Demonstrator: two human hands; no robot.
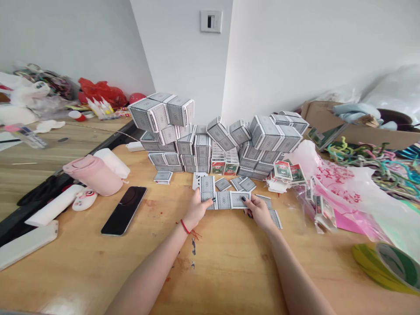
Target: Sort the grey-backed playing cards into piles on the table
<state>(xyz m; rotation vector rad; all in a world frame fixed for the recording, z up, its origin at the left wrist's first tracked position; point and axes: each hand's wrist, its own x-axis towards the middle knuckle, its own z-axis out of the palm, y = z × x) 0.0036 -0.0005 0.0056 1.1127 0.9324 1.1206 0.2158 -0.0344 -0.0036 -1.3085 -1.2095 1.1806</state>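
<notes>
The left hand (pixel 196 211) and the right hand (pixel 259 212) each hold one end of a row of small card boxes (pixel 226 200), with fingers closed on it. The row sits just in front of the big pile of boxes (pixel 197 148). A black phone (pixel 124 210) lies left of the pile.

The flattened box (pixel 226 200), grey-patterned with white edges, stretches sideways in 3 panels low over the table (pixel 229 262); its left panel stands upright, seemingly folded.
</notes>
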